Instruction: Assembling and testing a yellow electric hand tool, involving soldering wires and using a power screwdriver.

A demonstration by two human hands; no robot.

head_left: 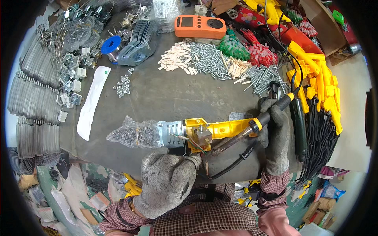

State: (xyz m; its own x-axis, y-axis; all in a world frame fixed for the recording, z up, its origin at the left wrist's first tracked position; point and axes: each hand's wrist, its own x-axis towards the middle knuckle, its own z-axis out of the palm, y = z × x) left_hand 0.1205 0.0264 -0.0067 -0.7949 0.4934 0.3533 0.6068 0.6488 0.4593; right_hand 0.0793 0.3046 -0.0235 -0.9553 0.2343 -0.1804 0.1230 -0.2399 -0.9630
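Note:
A yellow plastic handle housing (225, 129) lies open before me, with a slotted metal plate (172, 131) at its left end. A small metal-boxed part (203, 135) and thin coloured wires sit inside. My gloved right hand (274, 135) grips the soldering iron (281, 103) by its dark handle; the iron's metal barrel slants down-left to the housing's near edge. At that edge is my gloved left hand (167, 179), its fingers closed in a pinch near the wires. What they pinch is hidden. A black cord (230, 165) curves below the iron.
A clear bag of small metal parts (138, 133) touches the plate's left end. Behind lie screws (210, 59), an orange meter (200, 26) and a solder spool (111, 46). Metal plates (35, 96) stack at left; yellow housings (319, 78) and black cords (321, 137) pile at right.

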